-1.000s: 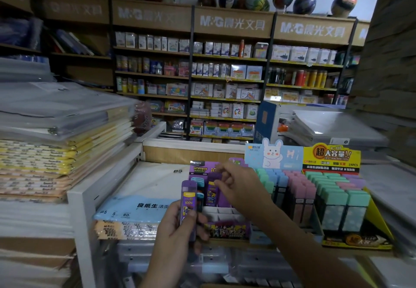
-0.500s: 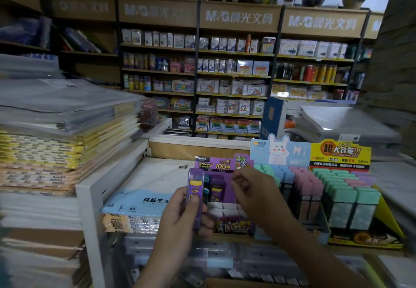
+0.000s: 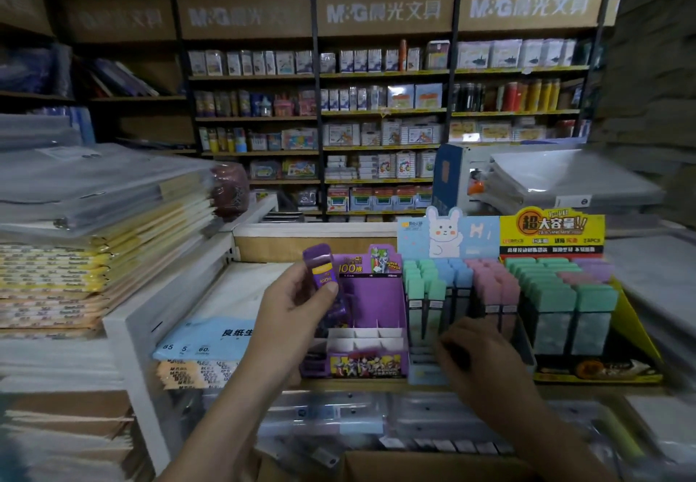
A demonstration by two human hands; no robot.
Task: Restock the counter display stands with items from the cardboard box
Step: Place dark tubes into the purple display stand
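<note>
Left hand (image 3: 293, 304) gripped a slim purple plastic case (image 3: 319, 265), near-upright, top tilted left above the fingers; the curled fingers of the right hand (image 3: 478, 353) were too blurred to read.

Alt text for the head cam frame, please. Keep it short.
A person's left hand holds a purple case in front of a purple display stand with empty front slots. The right hand is low at the front of the neighbouring pastel stand, grip unclear. Stocked stationery shelves fill the background.
</note>
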